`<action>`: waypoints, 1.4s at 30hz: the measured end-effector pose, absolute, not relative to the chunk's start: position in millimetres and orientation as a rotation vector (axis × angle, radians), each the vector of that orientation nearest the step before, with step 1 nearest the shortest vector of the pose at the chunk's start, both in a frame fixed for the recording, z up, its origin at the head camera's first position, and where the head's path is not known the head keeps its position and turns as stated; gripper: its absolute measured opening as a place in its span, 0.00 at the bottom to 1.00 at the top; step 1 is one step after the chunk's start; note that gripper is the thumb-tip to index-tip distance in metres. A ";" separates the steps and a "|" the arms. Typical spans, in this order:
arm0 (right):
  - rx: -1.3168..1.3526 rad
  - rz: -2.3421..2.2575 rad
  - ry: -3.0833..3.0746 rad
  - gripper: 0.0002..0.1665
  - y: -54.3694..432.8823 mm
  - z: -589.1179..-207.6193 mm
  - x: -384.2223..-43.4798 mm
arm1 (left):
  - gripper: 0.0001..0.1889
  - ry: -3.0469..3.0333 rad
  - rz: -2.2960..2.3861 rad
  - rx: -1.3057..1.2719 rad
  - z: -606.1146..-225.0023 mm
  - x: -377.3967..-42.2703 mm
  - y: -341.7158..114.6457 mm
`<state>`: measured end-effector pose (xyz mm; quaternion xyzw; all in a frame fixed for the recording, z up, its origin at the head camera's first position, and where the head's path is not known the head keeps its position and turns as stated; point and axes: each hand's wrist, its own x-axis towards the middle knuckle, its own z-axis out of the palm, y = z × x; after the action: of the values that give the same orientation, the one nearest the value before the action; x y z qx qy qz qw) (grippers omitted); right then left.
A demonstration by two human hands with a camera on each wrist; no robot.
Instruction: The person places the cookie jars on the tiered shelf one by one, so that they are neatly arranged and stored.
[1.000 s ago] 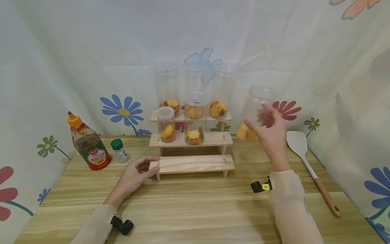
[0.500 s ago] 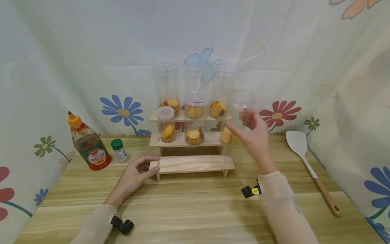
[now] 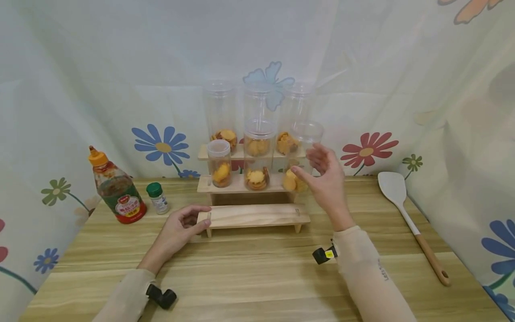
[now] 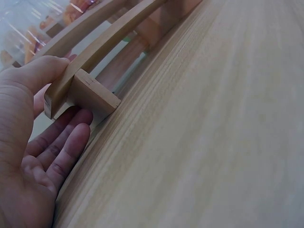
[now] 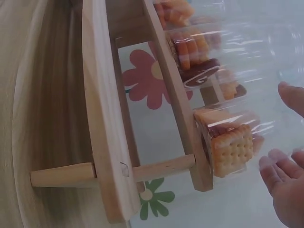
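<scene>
My left hand [image 3: 177,232] holds the left end of the lowest step [image 3: 257,216] of a three-tier wooden display stand. In the left wrist view its thumb lies at the edge of the board [image 4: 105,42], with the other fingers [image 4: 71,147] below. My right hand [image 3: 329,185] holds a tall clear lidded jar [image 3: 306,132] of crackers between thumb and fingers. The jar's base is at the right end of the middle tier [image 5: 178,99], crackers [image 5: 232,147] showing inside. On the same tier are a short jar [image 3: 219,163] and a taller jar [image 3: 259,156] of biscuits.
Several tall biscuit jars [image 3: 220,112] line the top tier. A sauce bottle [image 3: 120,192] and a green-capped shaker [image 3: 157,198] stand on the left. A white spatula with a wooden handle [image 3: 430,257] lies on the right of the table. A flowered cloth hangs behind.
My right hand has brought the cracker jar leftward and down, from beside the stand to the right end of the middle tier. My left hand stays on the lowest step.
</scene>
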<state>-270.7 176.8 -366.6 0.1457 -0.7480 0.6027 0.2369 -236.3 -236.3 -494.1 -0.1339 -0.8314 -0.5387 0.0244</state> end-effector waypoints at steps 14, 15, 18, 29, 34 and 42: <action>0.254 1.573 -2.169 0.45 176.7 -369.3 -271.8 | 0.20 -2.561 -1.665 -0.420 -491.7 -237.6 -235.9; 0.251 1.569 -2.175 0.45 176.9 -369.5 -271.8 | 0.20 -2.560 -1.666 -0.424 -491.4 -237.7 -235.8; 0.236 1.556 -2.195 0.46 177.4 -370.4 -272.3 | 0.20 -2.556 -1.676 -0.425 -490.8 -237.7 -235.3; 0.183 1.539 -2.263 0.47 175.3 -369.3 -270.3 | 0.20 -2.565 -1.680 -0.406 -489.6 -236.8 -235.2; 0.162 1.537 -2.286 0.47 175.3 -370.0 -270.0 | 0.20 -2.563 -1.673 -0.397 -489.3 -235.9 -234.3; 0.160 1.421 -2.339 0.61 171.5 -376.4 -263.7 | 0.20 -2.571 -1.660 -0.371 -492.6 -233.9 -234.9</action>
<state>-263.7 171.5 -376.4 0.0573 -0.8362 0.5079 0.1987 -233.9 -234.9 -492.6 -0.1202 -0.8337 -0.5382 0.0294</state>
